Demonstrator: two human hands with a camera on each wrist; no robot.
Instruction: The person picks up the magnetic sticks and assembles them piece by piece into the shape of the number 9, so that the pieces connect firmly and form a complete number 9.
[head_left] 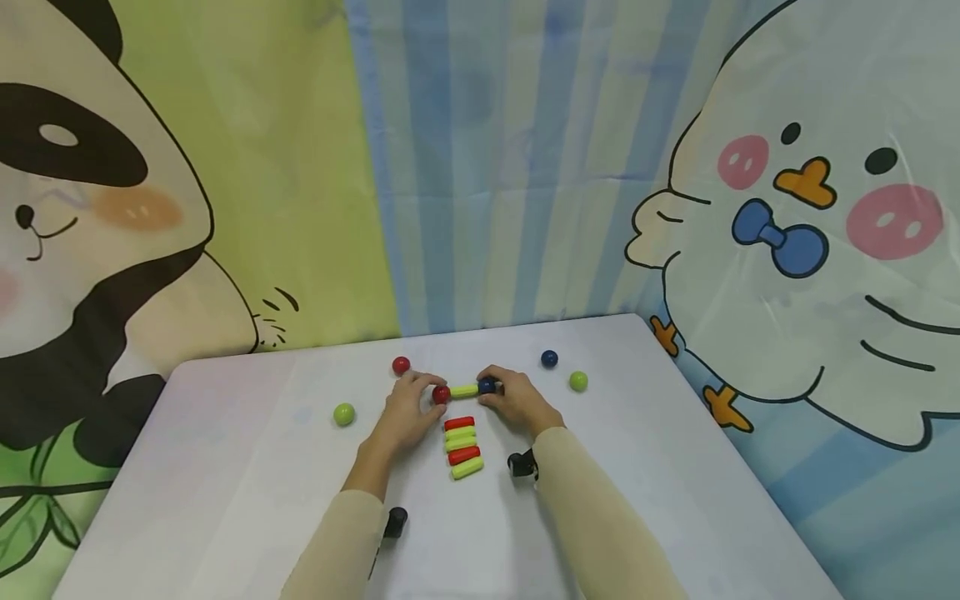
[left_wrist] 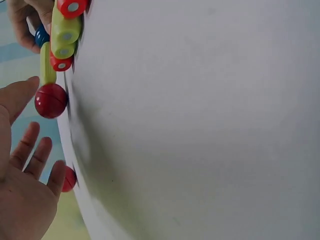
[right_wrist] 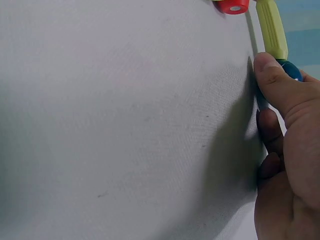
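Magnetic toy pieces lie on the white table. A yellow-green rod [head_left: 464, 390] joins a red ball [head_left: 441, 394] at its left end and a dark blue ball [head_left: 487, 385] at its right. My left hand [head_left: 409, 408] is at the red ball, thumb and forefinger on either side; the left wrist view shows its fingers spread and fairly straight. With thumb and fingers my right hand [head_left: 521, 400] pinches the blue ball [right_wrist: 290, 68]. Closer to me, several red and yellow-green rods [head_left: 462, 457] lie side by side in a column.
Behind my left hand sits another red ball [head_left: 401, 365], and a green ball [head_left: 343, 414] lies to its left. Beyond my right hand are a second blue ball [head_left: 549, 358] and a green ball [head_left: 578, 381]. Printed curtains [head_left: 495, 167] hang behind the table [head_left: 247, 467].
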